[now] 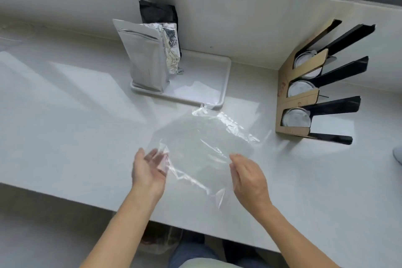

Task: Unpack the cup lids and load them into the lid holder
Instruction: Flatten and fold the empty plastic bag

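A clear, flat plastic bag (202, 148) lies spread on the white counter in front of me, with no lids visible inside it. My left hand (148, 169) is at the bag's near left corner, palm up, fingers spread and touching the film. My right hand (248, 178) hovers at the bag's near right edge, fingers curled loosely; a grip on the film cannot be made out. At the right stands a cardboard and black lid holder (309, 93) with three slanted slots. Stacks of translucent lids (297, 117) sit in each slot.
A white tray (224, 76) sits behind the bag, holding a silver foil pouch (143, 59), a crumpled foil pack and a black pouch. The wall and a dark window frame run along the back. The counter's front edge is close to my forearms.
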